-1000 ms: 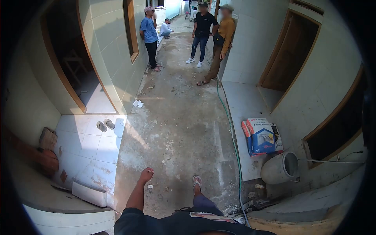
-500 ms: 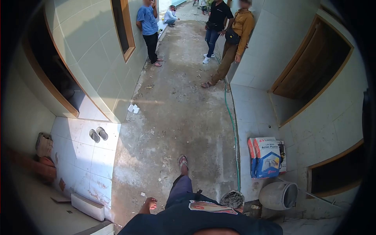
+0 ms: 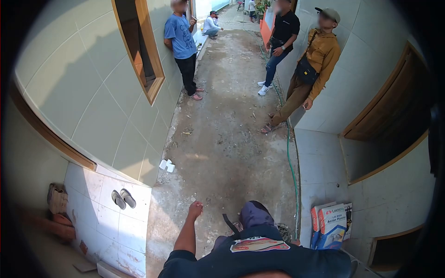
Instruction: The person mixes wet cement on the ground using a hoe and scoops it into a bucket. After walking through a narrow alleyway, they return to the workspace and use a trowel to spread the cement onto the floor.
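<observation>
My left hand (image 3: 196,210) swings out in front of me over the concrete path, its fingers curled in and nothing visible in them. My right hand does not show; my shirt and arm cover that side. By my right knee (image 3: 256,213), a round container of grey, lumpy mix (image 3: 284,230) is partly hidden behind my body. A green hose (image 3: 291,162) runs along the path's right edge, just past that container.
Bags of plaster (image 3: 331,224) stand on the right tiled ledge. Slippers (image 3: 123,199) lie on the left tiles, white pieces (image 3: 167,165) by the wall corner. One person (image 3: 182,41) stands left; two people, one in black (image 3: 283,34), one in brown (image 3: 320,55), stand right; another (image 3: 212,25) squats farther off.
I have moved forward along the path, so the people and wall corners look nearer. My left hand has swung forward and up, and the view has tilted up slightly. The container is now more hidden.
</observation>
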`<action>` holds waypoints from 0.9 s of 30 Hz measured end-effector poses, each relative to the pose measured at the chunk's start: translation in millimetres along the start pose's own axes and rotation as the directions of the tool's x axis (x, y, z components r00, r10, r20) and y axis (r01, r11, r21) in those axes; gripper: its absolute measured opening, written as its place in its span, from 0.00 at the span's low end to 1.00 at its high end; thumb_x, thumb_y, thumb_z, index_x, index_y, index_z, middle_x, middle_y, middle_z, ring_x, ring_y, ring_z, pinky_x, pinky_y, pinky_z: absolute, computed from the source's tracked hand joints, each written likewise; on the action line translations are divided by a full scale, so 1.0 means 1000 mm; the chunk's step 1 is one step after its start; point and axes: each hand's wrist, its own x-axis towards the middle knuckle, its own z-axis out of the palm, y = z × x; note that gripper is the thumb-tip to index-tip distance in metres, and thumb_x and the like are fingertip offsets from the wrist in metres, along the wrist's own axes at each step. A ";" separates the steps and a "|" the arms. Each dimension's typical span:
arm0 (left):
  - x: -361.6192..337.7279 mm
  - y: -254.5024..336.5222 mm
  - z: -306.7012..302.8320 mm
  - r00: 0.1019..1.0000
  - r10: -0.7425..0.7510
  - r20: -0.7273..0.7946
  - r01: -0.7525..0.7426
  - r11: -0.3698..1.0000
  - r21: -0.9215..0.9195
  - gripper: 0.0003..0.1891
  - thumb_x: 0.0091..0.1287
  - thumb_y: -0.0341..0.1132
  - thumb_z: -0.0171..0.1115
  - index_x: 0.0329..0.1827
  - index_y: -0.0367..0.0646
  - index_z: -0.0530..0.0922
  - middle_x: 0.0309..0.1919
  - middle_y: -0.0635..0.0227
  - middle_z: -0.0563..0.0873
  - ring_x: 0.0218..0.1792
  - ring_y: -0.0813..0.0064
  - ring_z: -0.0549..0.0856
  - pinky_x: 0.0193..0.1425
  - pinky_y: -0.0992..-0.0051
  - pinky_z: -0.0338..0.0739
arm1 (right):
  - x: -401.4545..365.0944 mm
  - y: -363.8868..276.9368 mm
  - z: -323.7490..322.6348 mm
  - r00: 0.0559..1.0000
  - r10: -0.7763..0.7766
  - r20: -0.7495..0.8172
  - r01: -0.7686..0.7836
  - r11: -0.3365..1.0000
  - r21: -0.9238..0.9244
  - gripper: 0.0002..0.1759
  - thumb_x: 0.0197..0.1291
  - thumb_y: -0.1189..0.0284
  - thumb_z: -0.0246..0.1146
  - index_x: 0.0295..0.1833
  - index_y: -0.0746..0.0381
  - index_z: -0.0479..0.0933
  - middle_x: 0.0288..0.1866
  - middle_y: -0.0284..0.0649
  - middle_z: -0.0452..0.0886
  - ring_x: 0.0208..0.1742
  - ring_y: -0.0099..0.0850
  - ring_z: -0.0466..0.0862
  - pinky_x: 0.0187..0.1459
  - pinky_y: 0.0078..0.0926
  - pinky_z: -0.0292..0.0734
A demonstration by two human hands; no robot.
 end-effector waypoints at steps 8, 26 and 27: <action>0.188 0.139 0.000 0.994 0.105 -0.005 -0.105 0.990 -0.093 0.09 0.68 0.33 0.61 0.48 0.40 0.78 0.25 0.69 0.81 0.22 0.80 0.80 0.26 0.78 0.75 | 0.053 -0.002 0.270 0.995 0.059 0.078 -0.059 0.998 -0.005 0.28 0.55 0.41 0.51 0.43 0.56 0.70 0.22 0.42 0.71 0.25 0.39 0.72 0.30 0.34 0.67; 0.542 0.248 -0.084 0.804 -0.553 0.217 0.575 0.817 -0.050 0.03 0.68 0.33 0.52 0.38 0.49 0.74 0.21 0.69 0.72 0.22 0.71 0.74 0.21 0.66 0.68 | 0.031 -0.041 0.821 0.996 -0.057 -0.070 0.074 0.960 0.270 0.28 0.51 0.39 0.56 0.41 0.52 0.64 0.23 0.34 0.60 0.21 0.30 0.60 0.26 0.31 0.59; 0.594 0.243 -0.088 0.789 -0.565 0.241 0.602 0.790 -0.121 0.03 0.68 0.33 0.53 0.39 0.48 0.75 0.22 0.68 0.73 0.22 0.70 0.76 0.21 0.66 0.70 | 0.029 -0.037 0.848 0.987 -0.130 -0.096 0.148 0.965 0.215 0.28 0.51 0.39 0.57 0.38 0.52 0.63 0.23 0.34 0.60 0.20 0.30 0.59 0.26 0.32 0.59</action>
